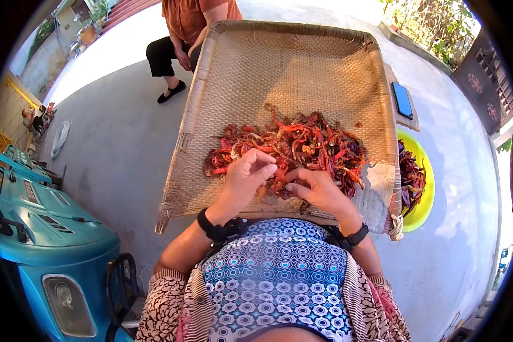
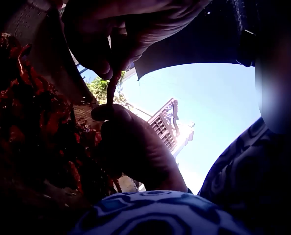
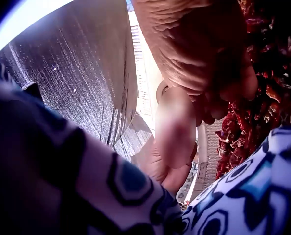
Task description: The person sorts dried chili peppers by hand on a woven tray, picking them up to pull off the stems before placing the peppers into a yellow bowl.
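A heap of dried red chili peppers (image 1: pixel 319 139) lies in the near half of a large woven tray (image 1: pixel 290 62). Just over the heap's near edge, my left hand (image 1: pixel 245 182) and right hand (image 1: pixel 324 192) face each other, thumbs toward fingers. In the left wrist view, one thin dried chili pepper (image 2: pixel 112 90) spans the gap between them, its upper end pinched by the left fingers and its lower end by the right. Part of the right wrist view is blurred, and the chili pepper is hidden there behind the hands.
Right of the tray stands a yellow-green basin (image 1: pixel 424 171) holding darker dried chili peppers. A phone (image 1: pixel 402 100) lies above it on a small board. Beyond the tray's left corner sits a person in an orange shirt (image 1: pixel 202 14). A teal vehicle (image 1: pixel 51 228) stands at the left.
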`<state>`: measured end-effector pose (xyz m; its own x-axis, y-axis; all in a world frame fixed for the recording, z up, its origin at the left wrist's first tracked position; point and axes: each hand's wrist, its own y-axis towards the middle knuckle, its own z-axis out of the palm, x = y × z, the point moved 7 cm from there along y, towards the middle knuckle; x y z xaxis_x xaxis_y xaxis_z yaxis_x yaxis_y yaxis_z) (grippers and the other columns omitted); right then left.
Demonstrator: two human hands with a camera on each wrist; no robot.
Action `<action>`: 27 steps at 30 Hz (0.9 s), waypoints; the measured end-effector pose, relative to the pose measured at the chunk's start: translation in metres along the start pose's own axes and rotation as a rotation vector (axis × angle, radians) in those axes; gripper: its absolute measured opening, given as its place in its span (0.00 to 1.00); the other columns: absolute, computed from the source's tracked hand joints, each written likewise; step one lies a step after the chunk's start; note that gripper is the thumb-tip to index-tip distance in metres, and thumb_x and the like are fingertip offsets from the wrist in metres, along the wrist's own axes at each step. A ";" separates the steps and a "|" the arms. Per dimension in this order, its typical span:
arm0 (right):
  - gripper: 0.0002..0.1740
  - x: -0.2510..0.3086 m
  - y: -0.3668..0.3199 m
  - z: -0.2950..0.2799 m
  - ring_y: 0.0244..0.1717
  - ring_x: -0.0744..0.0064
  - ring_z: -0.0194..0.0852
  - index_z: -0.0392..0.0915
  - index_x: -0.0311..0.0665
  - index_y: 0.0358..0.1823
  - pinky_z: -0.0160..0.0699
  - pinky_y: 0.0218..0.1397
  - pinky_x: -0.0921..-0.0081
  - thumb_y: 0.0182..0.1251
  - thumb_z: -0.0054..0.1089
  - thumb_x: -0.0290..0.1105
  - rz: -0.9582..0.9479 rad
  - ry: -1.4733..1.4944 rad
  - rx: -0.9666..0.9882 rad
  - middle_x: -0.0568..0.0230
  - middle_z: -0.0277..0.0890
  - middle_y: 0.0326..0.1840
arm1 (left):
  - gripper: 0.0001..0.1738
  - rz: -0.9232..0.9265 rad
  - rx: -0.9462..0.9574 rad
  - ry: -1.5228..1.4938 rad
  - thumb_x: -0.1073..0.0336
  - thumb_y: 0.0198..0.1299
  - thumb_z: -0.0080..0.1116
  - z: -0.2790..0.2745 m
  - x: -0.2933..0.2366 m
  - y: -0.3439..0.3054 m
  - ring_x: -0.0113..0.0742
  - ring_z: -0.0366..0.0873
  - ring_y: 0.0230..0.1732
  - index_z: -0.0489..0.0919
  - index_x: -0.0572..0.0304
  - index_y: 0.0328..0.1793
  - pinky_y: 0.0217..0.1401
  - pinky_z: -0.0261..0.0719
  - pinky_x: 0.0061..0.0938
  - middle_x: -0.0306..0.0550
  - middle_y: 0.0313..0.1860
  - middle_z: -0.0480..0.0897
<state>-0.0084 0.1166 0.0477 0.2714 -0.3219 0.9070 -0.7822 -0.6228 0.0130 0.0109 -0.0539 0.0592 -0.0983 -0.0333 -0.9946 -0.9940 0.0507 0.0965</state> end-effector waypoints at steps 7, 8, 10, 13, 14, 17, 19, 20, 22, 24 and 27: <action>0.11 -0.034 -0.035 -0.030 0.21 0.84 0.68 0.81 0.35 0.47 0.70 0.25 0.81 0.72 0.60 0.35 0.323 0.380 -0.134 0.70 0.76 0.26 | 0.11 -0.004 -0.038 0.271 0.70 0.64 0.63 -0.015 0.020 0.016 0.28 0.79 0.38 0.78 0.60 0.51 0.39 0.78 0.23 0.41 0.42 0.78; 0.11 -0.039 -0.043 -0.048 0.18 0.86 0.63 0.81 0.35 0.47 0.67 0.22 0.83 0.73 0.59 0.35 0.298 0.467 -0.286 0.73 0.72 0.23 | 0.12 0.157 -0.089 0.517 0.70 0.63 0.63 -0.019 0.015 0.020 0.31 0.80 0.40 0.78 0.59 0.52 0.40 0.79 0.26 0.42 0.44 0.78; 0.10 -0.054 -0.064 -0.086 0.14 0.87 0.55 0.80 0.36 0.47 0.65 0.20 0.83 0.75 0.57 0.35 0.232 0.684 -0.544 0.78 0.62 0.18 | 0.14 0.135 -0.108 0.733 0.71 0.63 0.59 -0.020 0.011 0.026 0.35 0.81 0.44 0.78 0.60 0.54 0.46 0.79 0.30 0.46 0.51 0.76; 0.13 -0.081 -0.103 -0.142 0.17 0.87 0.50 0.78 0.38 0.50 0.57 0.23 0.85 0.77 0.53 0.40 0.034 1.079 -0.894 0.79 0.58 0.19 | 0.11 0.179 -0.085 1.017 0.72 0.62 0.57 -0.016 0.018 0.038 0.50 0.80 0.47 0.79 0.59 0.51 0.49 0.80 0.38 0.46 0.53 0.75; 0.15 -0.094 -0.112 -0.161 0.19 0.87 0.51 0.77 0.39 0.53 0.58 0.25 0.85 0.79 0.49 0.41 -0.171 1.275 -0.873 0.79 0.59 0.22 | 0.11 0.204 -0.062 1.033 0.72 0.62 0.58 -0.016 0.022 0.041 0.50 0.80 0.47 0.79 0.59 0.51 0.48 0.80 0.38 0.46 0.53 0.75; 0.17 -0.090 -0.121 -0.173 0.22 0.85 0.57 0.77 0.41 0.57 0.62 0.28 0.84 0.79 0.48 0.43 -0.260 1.450 -0.842 0.77 0.63 0.24 | 0.10 0.273 -0.035 1.045 0.71 0.62 0.58 -0.015 0.022 0.043 0.50 0.81 0.45 0.78 0.58 0.50 0.46 0.81 0.39 0.45 0.52 0.76; 0.17 -0.083 -0.115 -0.157 0.23 0.84 0.58 0.76 0.40 0.58 0.63 0.28 0.84 0.79 0.48 0.42 -0.179 1.363 -0.907 0.76 0.65 0.25 | 0.08 0.301 -0.070 1.019 0.70 0.63 0.58 -0.017 0.006 0.037 0.50 0.81 0.44 0.78 0.58 0.48 0.44 0.80 0.40 0.45 0.50 0.76; 0.17 -0.077 -0.107 -0.148 0.23 0.84 0.59 0.77 0.39 0.57 0.64 0.29 0.84 0.79 0.49 0.42 -0.127 1.207 -0.860 0.75 0.66 0.26 | 0.07 0.337 -0.105 1.038 0.71 0.63 0.58 -0.018 -0.002 0.034 0.50 0.81 0.44 0.78 0.58 0.47 0.44 0.80 0.39 0.45 0.48 0.77; 0.16 -0.064 -0.088 -0.124 0.23 0.84 0.61 0.77 0.38 0.56 0.67 0.30 0.84 0.79 0.50 0.40 -0.022 0.903 -0.762 0.74 0.69 0.27 | 0.06 0.405 -0.171 1.078 0.71 0.64 0.57 -0.020 -0.018 0.026 0.49 0.81 0.43 0.79 0.58 0.46 0.43 0.80 0.39 0.44 0.45 0.78; 0.14 -0.051 -0.065 -0.099 0.24 0.85 0.64 0.77 0.38 0.55 0.67 0.30 0.85 0.78 0.52 0.38 0.057 0.646 -0.607 0.73 0.71 0.29 | 0.06 0.444 -0.211 1.047 0.72 0.65 0.57 -0.022 -0.034 0.017 0.47 0.81 0.42 0.79 0.57 0.47 0.42 0.80 0.37 0.44 0.41 0.78; 0.13 -0.021 -0.034 -0.062 0.26 0.86 0.67 0.77 0.38 0.55 0.67 0.30 0.86 0.76 0.56 0.36 0.132 0.415 -0.364 0.72 0.73 0.29 | 0.07 0.397 -0.199 0.974 0.72 0.65 0.57 -0.023 -0.044 0.008 0.46 0.80 0.41 0.80 0.58 0.48 0.42 0.79 0.35 0.45 0.40 0.78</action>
<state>-0.0222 0.1890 0.0542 -0.0271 -0.0271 0.9993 -0.9573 -0.2870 -0.0338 0.0062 -0.0745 0.1041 -0.3243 -0.8372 -0.4403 -0.8636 0.0721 0.4991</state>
